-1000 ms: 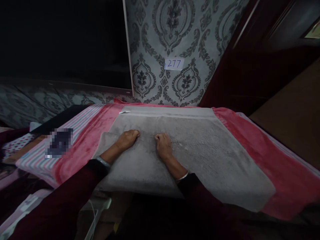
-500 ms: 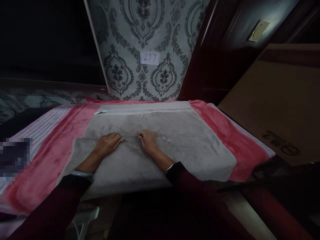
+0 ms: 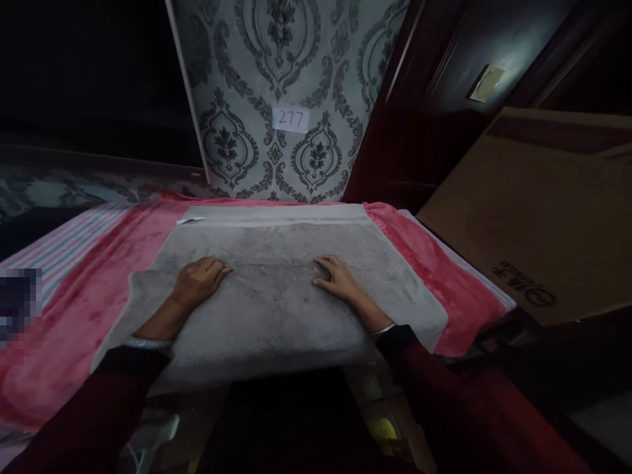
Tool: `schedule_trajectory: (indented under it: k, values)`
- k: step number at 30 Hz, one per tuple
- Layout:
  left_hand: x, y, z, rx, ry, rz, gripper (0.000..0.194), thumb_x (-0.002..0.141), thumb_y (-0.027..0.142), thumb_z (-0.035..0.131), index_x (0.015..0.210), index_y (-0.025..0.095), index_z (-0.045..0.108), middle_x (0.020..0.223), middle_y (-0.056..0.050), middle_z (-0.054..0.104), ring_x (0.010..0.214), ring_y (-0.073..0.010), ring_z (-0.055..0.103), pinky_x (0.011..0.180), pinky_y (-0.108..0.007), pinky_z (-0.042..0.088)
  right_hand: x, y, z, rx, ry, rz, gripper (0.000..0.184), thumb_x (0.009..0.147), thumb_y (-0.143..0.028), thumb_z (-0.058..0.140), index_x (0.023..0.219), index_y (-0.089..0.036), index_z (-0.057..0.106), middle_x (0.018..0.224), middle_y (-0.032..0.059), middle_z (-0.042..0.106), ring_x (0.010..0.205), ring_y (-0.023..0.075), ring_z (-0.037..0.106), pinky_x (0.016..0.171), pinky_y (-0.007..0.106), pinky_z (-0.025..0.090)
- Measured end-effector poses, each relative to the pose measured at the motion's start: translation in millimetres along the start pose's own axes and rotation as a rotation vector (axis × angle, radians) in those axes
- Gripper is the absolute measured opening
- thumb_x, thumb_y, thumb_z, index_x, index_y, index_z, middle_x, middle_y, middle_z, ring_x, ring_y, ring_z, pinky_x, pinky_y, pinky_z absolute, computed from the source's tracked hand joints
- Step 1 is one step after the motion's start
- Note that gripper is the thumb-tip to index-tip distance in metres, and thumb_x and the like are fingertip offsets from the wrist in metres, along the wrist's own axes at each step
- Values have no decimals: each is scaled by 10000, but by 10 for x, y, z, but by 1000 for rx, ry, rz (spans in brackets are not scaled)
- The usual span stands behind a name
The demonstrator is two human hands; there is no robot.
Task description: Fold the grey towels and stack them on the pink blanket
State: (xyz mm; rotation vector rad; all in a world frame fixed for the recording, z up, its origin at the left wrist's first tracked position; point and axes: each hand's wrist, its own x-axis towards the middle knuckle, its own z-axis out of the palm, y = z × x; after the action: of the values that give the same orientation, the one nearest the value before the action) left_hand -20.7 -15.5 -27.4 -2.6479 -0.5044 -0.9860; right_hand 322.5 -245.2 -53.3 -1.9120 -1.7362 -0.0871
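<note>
Both arms reach forward in dark maroon sleeves, each wrist ringed by a thin bangle. The left hand point(image 3: 197, 282) lies palm down with fingers loosely curled inward. The right hand point(image 3: 338, 278) lies flat, fingers spread, well apart from the left.

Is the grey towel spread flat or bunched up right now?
Spread flat: grey towel lies open over pink blanket, left hand and right hand pressed on it.

The single head-worn camera looks forward and down from above the person's chest, close over the near edge of the worktop point(image 3: 447, 276). It faces the patterned wall point(image 3: 296, 59) behind, with a wide lens that bends the edges. The grey towel point(image 3: 276, 303) fills the middle.
</note>
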Motion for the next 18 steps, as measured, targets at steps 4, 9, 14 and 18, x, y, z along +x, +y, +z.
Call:
schedule_trajectory:
  k: [4, 9, 14, 18]
  values:
    - [-13, -14, -18, -22, -12, -48, 409, 1017, 427, 431, 677, 231, 543, 704, -57, 603, 666, -197, 577, 631, -324, 423, 109, -148, 56, -46, -54, -10, 555, 826, -447, 788, 1312, -215, 655, 1290, 112, 638, 1213, 278, 541, 1038, 446, 406]
    - [-23, -28, -8, -33, -19, -72, 405, 1007, 434, 451, 668, 230, 540, 704, -58, 598, 658, -199, 570, 629, -332, 417, 138, -278, 154, -83, -65, 51, 219, 901, -270, 709, 1105, -192, 710, 1113, 88, 687, 1083, 237, 575, 931, 371, 425]
    - [-8, 0, -35, -61, -35, -80, 418, 1012, 445, 437, 664, 229, 525, 684, -47, 570, 650, -191, 563, 628, -325, 414, 137, -364, 229, -117, -10, 103, 93, 935, -142, 591, 910, -182, 671, 986, 77, 688, 989, 226, 578, 863, 334, 419]
    - [6, 33, -68, -71, -42, -47, 418, 1019, 437, 411, 679, 228, 533, 684, -45, 576, 659, -187, 571, 647, -318, 431, 101, -346, 242, -123, 132, 156, 153, 969, -126, 494, 922, -174, 632, 955, 93, 677, 933, 224, 585, 845, 327, 421]
